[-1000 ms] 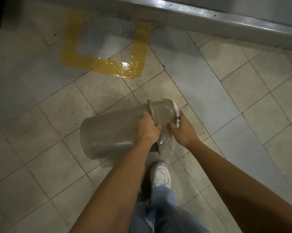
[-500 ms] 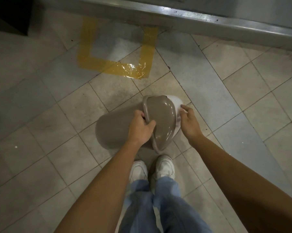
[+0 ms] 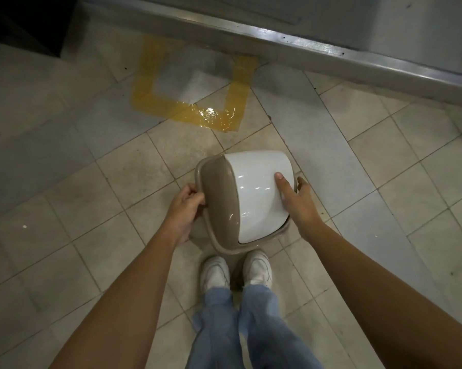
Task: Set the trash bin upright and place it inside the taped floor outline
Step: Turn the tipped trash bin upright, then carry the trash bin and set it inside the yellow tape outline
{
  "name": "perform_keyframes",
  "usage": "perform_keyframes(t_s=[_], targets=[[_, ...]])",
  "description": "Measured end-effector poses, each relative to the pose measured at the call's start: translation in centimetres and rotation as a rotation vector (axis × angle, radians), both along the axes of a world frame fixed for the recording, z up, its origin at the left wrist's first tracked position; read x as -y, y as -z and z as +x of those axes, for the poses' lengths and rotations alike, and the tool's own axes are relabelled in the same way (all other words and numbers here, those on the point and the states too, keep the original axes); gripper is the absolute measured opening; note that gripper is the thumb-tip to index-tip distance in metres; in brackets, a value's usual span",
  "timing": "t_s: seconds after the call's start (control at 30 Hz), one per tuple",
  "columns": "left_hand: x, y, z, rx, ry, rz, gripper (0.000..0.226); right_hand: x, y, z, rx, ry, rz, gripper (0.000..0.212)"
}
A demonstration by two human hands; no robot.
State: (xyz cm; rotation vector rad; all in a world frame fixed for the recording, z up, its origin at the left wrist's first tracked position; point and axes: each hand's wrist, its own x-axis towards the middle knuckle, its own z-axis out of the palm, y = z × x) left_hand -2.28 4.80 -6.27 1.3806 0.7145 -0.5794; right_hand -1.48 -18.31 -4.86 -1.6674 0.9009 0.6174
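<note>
The trash bin (image 3: 219,209), taupe with a white swing lid (image 3: 256,193), now stands upright on the tiled floor just ahead of my feet, so I see only its top. My left hand (image 3: 184,211) grips the rim on the left side. My right hand (image 3: 295,201) holds the right side, thumb pressed on the white lid. The yellow taped outline (image 3: 190,113), a U shape open toward the wall, lies on the floor beyond the bin, about one tile away. The bin is outside it.
A grey metal ledge (image 3: 331,59) runs along the wall behind the outline. A dark object (image 3: 25,22) fills the far left corner. My white shoes (image 3: 235,272) stand directly behind the bin. Tiled floor (image 3: 65,195) spreads left and right.
The bin has swung from lying on its side to upright, its lid now facing up. Both hands stayed on its rim, and my feet came together behind it.
</note>
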Motion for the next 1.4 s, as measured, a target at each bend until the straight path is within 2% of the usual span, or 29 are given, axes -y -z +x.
perform_keyframes(t_s=[0.13,0.5,0.73,0.87,1.0,1.1,1.3,1.4], targets=[[-1.3,0.1,-0.2,-0.038,-0.044,-0.004,0.019,-1.4,-0.2,-0.3,0.024,-0.053,0.067,0.097],[-3.0,1.0,-1.4,-0.073,-0.129,-0.034,0.026,-2.4,-0.4,-0.6,-0.006,-0.092,0.16,0.124],[-2.8,1.6,-1.8,-0.063,-0.226,0.02,0.028,-2.8,-0.6,-1.2,0.035,-0.103,0.186,0.105],[-3.3,1.5,-2.1,-0.049,-0.276,0.046,0.025,-3.4,-0.5,-1.7,0.006,-0.087,0.182,0.111],[-3.9,1.3,-2.7,-0.046,-0.319,0.093,0.027,-4.1,-0.5,-2.5,-0.008,-0.069,0.181,0.107],[-4.4,1.1,-3.0,-0.057,-0.347,0.137,0.031,-4.6,-0.2,-3.2,-0.002,-0.075,0.183,0.089],[-5.5,1.1,-4.4,-0.076,-0.282,0.212,0.031,-5.5,-0.2,-4.1,0.02,-0.103,0.154,0.087],[-5.8,1.5,-5.3,-0.026,-0.208,0.388,0.025,-5.6,-0.1,-4.5,0.05,-0.123,0.131,0.084]])
